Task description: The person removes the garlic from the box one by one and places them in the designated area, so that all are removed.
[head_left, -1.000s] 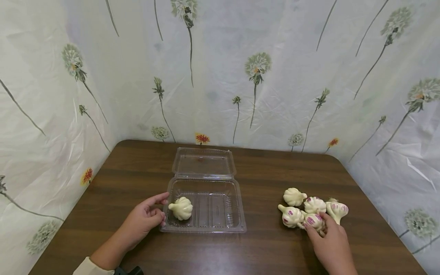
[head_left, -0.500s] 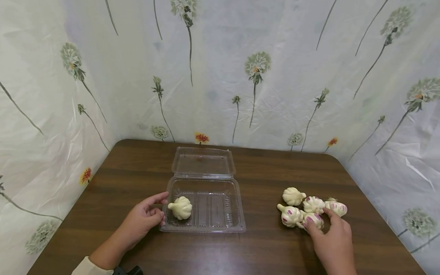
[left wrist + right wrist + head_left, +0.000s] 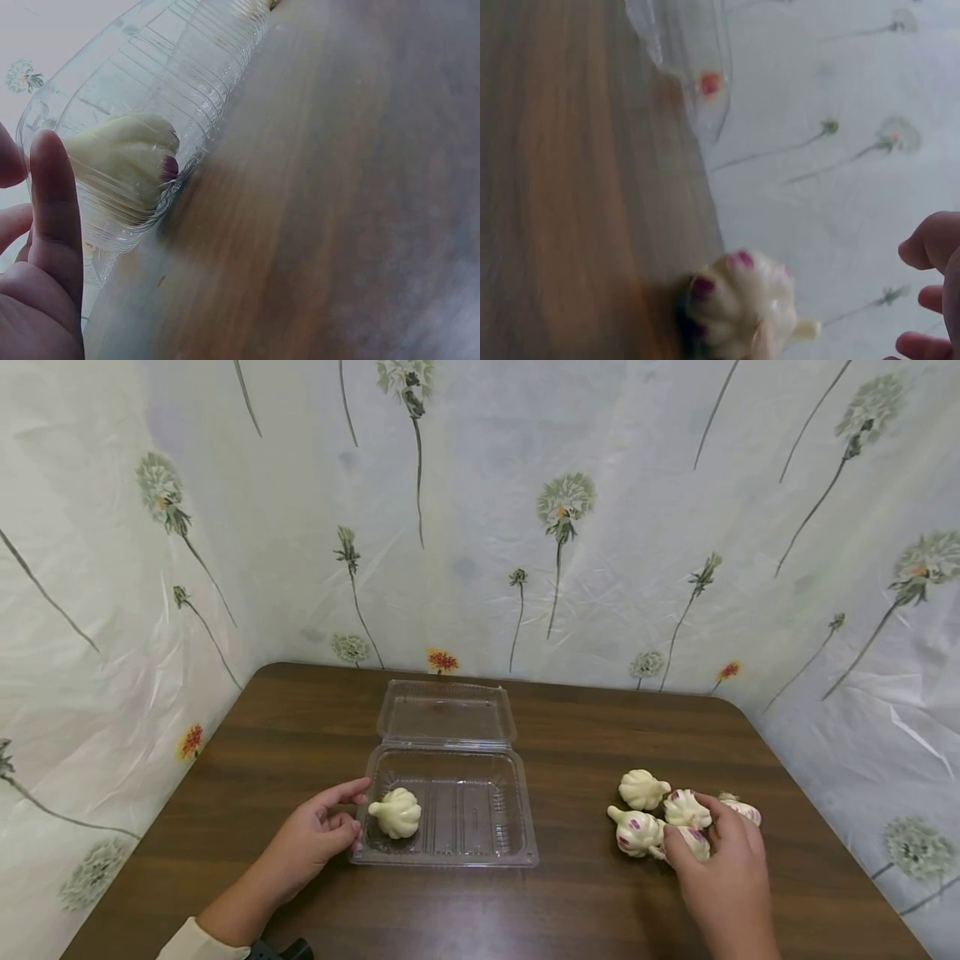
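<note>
A clear plastic clamshell container (image 3: 517, 810) lies with its lid folded back. My left hand (image 3: 318, 831) pinches its left rim between thumb and fingers. One garlic bulb (image 3: 397, 814) sits inside at the left; the left wrist view shows this bulb (image 3: 127, 161) through the clear wall. At the right, my right hand (image 3: 727, 877) reaches over a cluster of purple-marked garlic bulbs. Its thumb and forefinger are spread, with the forefinger tip at the middle bulb (image 3: 684, 810) and the thumb by the front bulb (image 3: 697, 845), which the hand partly hides.
A pale bulb (image 3: 642, 789) and a purple-marked bulb (image 3: 637, 833) lie at the cluster's left side. Another bulb (image 3: 742, 811) shows behind the right hand. The brown wooden table (image 3: 577, 743) backs onto a flower-printed sheet (image 3: 465, 510).
My right hand has shifted slightly forward, its forefinger moving from the front bulb past the far-right bulb to the middle one. The left hand and container stay put.
</note>
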### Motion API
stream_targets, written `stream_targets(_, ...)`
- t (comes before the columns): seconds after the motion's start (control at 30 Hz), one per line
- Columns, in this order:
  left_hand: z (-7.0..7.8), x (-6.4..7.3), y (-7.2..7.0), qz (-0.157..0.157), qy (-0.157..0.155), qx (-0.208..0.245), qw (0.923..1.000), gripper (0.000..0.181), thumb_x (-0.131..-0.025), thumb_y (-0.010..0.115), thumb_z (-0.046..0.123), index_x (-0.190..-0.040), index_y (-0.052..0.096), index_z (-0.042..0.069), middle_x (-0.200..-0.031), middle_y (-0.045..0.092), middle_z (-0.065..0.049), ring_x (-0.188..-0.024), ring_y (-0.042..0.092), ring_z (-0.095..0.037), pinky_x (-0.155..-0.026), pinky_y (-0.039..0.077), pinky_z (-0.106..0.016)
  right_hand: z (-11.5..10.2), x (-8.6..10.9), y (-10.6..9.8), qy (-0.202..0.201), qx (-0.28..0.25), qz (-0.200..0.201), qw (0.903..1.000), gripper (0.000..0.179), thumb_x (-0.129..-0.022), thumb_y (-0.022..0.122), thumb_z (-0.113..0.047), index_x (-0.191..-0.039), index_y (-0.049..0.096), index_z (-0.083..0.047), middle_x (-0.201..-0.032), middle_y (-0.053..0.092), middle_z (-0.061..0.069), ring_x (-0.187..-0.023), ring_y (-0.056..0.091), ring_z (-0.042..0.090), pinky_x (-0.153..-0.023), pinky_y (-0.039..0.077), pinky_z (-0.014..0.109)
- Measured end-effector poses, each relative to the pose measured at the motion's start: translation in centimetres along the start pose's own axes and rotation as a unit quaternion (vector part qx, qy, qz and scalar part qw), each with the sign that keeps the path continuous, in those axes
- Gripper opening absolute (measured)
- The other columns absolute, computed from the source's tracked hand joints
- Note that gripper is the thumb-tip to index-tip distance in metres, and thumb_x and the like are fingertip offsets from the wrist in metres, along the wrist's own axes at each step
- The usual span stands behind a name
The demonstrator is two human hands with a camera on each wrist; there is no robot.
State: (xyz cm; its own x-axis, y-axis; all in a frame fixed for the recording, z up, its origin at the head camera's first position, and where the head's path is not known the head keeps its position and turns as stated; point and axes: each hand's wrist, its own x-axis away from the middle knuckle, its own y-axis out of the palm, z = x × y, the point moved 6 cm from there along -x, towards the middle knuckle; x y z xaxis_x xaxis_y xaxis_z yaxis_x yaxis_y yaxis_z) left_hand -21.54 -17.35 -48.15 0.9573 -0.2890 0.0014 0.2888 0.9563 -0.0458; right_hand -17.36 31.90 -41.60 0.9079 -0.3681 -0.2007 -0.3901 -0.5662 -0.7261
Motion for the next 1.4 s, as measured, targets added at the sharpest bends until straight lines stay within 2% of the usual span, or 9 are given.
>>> stream_targets(0.07, 0.0, 0.0, 0.0, -0.001, 0.001, 0.003, 1.0, 0.065, -0.095, 0.057, -0.009, -0.157, 0.038, -0.006, -0.134, 0.043, -0.026, -0.079, 0.06, -0.008, -0.073, 0.059, -0.023, -0.9, 0.0, 0.2, -0.018, -0.006, -0.003, 0.9998, 0.062, -0.098, 0.07, -0.033, -0.151, 0.05, -0.007, -0.149, 0.044, 0.024, -0.129, 0.049, 0.041, -0.101, 0.047, 0.048)
stream_targets(0.17, 0.0, -0.1, 0.1, -0.004, 0.002, 0.006, 1.0, 0.065, -0.095, 0.057, -0.009, -0.157, 0.038, -0.007, -0.135, 0.043, -0.027, -0.079, 0.06, -0.009, -0.073, 0.059, -0.024, -2.1, 0.1, 0.7, -0.044, -0.033, -0.01, 0.9984, 0.06, -0.097, 0.072, -0.029, -0.149, 0.052, -0.006, -0.146, 0.045, 0.024, -0.131, 0.053, 0.04, -0.096, 0.049, 0.016)
stream_targets(0.23, 0.0, -0.1, 0.1, -0.005, 0.002, 0.004, 1.0, 0.065, -0.095, 0.057, -0.009, -0.157, 0.037, -0.006, -0.135, 0.043, -0.026, -0.079, 0.06, -0.009, -0.073, 0.059, -0.024, -2.8, 0.2, 1.2, -0.061, -0.05, -0.015, 0.9968, 0.059, -0.096, 0.074, -0.025, -0.148, 0.053, -0.005, -0.145, 0.047, 0.024, -0.134, 0.053, 0.039, -0.091, 0.04, -0.002)
stream_targets(0.3, 0.0, -0.1, 0.1, -0.005, 0.001, 0.002, 1.0, 0.065, -0.095, 0.058, -0.008, -0.157, 0.038, -0.006, -0.135, 0.043, -0.026, -0.079, 0.06, -0.009, -0.073, 0.059, -0.024, -3.5, 0.4, 1.8, -0.08, -0.061, -0.024, 0.9946, 0.059, -0.096, 0.074, -0.022, -0.148, 0.053, -0.004, -0.144, 0.047, 0.024, -0.133, 0.054, 0.041, -0.09, 0.034, -0.007)
stream_targets(0.43, 0.1, -0.1, 0.1, -0.007, 0.003, 0.002, 1.0, 0.065, -0.096, 0.06, -0.006, -0.157, 0.037, -0.006, -0.135, 0.043, -0.026, -0.08, 0.06, -0.009, -0.074, 0.059, -0.024, -5.0, 0.8, 3.1, -0.13, -0.04, -0.034, 0.9902, 0.056, -0.095, 0.075, -0.021, -0.145, 0.056, -0.006, -0.141, 0.051, 0.02, -0.128, 0.057, 0.037, -0.095, 0.037, -0.004)
stream_targets(0.57, 0.1, -0.1, 0.0, -0.006, 0.006, 0.005, 1.0, 0.065, -0.096, 0.06, -0.007, -0.157, 0.037, -0.007, -0.134, 0.043, -0.025, -0.08, 0.06, -0.009, -0.074, 0.059, -0.024, -7.0, 1.4, 4.6, -0.193, -0.012, -0.041, 0.9803, 0.054, -0.093, 0.078, -0.018, -0.142, 0.058, -0.007, -0.139, 0.055, 0.017, -0.123, 0.059, 0.034, -0.098, 0.057, 0.03)
stream_targets(0.67, 0.1, -0.1, 0.0, -0.007, 0.006, 0.008, 0.9999, 0.064, -0.097, 0.06, -0.007, -0.157, 0.037, -0.007, -0.133, 0.043, -0.025, -0.079, 0.06, -0.009, -0.074, 0.059, -0.024, -8.4, 2.1, 5.5, -0.235, -0.002, -0.042, 0.9711, 0.055, -0.09, 0.08, -0.015, -0.14, 0.06, -0.006, -0.136, 0.058, 0.018, -0.119, 0.059, 0.034, -0.092, 0.056, 0.054)
stream_targets(0.87, 0.0, 0.0, 0.0, -0.006, 0.006, 0.01, 0.9999, 0.063, -0.098, 0.06, -0.006, -0.156, 0.038, -0.008, -0.133, 0.044, -0.025, -0.079, 0.06, -0.009, -0.074, 0.059, -0.024, -10.1, 3.5, 7.3, -0.288, -0.006, -0.055, 0.9561, 0.056, -0.085, 0.083, -0.012, -0.137, 0.062, -0.008, -0.133, 0.062, 0.014, -0.119, 0.06, 0.03, -0.093, 0.055, 0.054)
stream_targets(1.4, 0.0, -0.1, -0.3, -0.007, 0.013, 0.006, 0.9999, 0.063, -0.098, 0.06, -0.006, -0.157, 0.037, -0.008, -0.134, 0.043, -0.027, -0.08, 0.061, -0.01, -0.075, 0.06, -0.025, -13.6, 4.8, 10.4, -0.32, -0.006, -0.122, 0.9396, 0.058, -0.085, 0.084, -0.016, -0.139, 0.061, -0.011, -0.135, 0.06, 0.005, -0.123, 0.061, 0.022, -0.103, 0.056, 0.048)
